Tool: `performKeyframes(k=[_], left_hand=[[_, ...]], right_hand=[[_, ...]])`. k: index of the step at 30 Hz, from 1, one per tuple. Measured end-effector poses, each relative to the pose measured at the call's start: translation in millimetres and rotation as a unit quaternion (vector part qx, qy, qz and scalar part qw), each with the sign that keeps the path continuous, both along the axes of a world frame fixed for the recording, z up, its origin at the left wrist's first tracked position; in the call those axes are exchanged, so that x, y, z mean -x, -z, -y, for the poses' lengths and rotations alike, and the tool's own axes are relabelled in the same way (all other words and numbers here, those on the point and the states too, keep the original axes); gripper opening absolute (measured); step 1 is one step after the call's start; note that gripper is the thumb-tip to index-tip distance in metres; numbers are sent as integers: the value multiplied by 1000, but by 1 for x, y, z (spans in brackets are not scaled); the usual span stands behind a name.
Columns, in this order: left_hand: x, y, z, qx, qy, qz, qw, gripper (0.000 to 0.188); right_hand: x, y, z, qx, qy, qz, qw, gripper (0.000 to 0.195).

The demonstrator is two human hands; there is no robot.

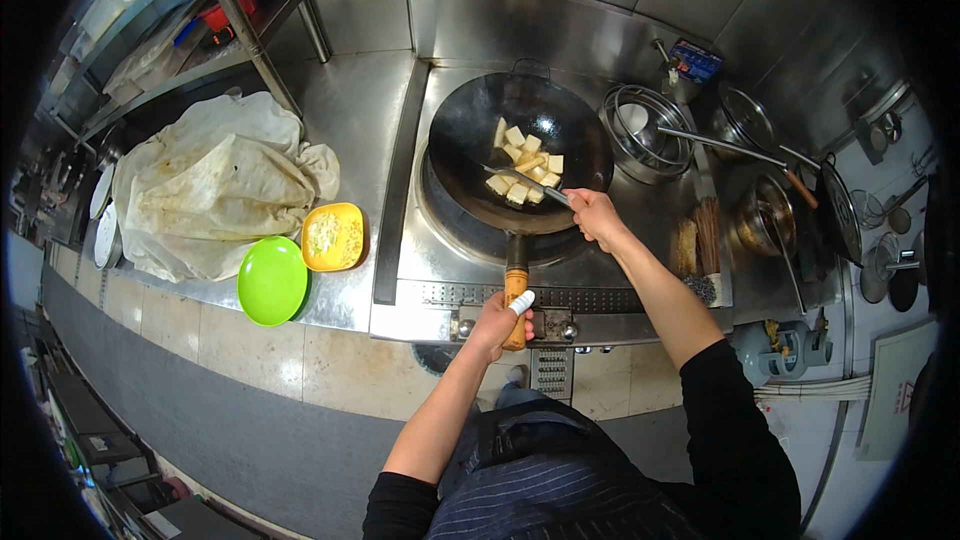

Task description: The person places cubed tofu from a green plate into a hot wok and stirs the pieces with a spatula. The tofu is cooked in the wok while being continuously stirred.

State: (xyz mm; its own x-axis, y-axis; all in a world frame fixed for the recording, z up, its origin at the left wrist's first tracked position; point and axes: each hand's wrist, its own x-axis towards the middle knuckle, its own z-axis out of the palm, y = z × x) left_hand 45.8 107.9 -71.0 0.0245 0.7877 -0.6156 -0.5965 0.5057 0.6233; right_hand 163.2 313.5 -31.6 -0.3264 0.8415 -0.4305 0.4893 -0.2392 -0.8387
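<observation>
My left hand (501, 326), its thumb wrapped in something white, grips the wooden handle (517, 285) of a black wok (472, 112). The wok rests tilted on the stove burner (435, 202). Several pale blocks that look like tofu (517, 192) lie in it, some with browned edges. In my right hand (596, 216) is the handle of a metal cooking utensil (532, 183), which reaches in among the blocks. Its working end is partly hidden by them, so I cannot tell whether it is a ladle or a spatula.
Left of the stove are a yellow dish (352, 236) of chopped ingredients, a green plate (271, 281) and a cloth-covered heap (225, 180). On the right stand nested metal bowls with a strainer (652, 131), a bamboo wok brush (706, 228) and a metal pot (750, 221). A gas cylinder (772, 352) stands lower right.
</observation>
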Motion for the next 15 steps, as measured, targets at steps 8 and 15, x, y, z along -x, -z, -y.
performKeyframes(k=[8, 15], left_hand=[[2, -1, 1, 0, 3, 4, 1000, 29], [3, -7, -1, 10, -4, 11, 1000, 26]], right_hand=[[5, 3, 14, 37, 34, -33, 998, 30], [5, 2, 12, -310, 29, 88, 946, 27]])
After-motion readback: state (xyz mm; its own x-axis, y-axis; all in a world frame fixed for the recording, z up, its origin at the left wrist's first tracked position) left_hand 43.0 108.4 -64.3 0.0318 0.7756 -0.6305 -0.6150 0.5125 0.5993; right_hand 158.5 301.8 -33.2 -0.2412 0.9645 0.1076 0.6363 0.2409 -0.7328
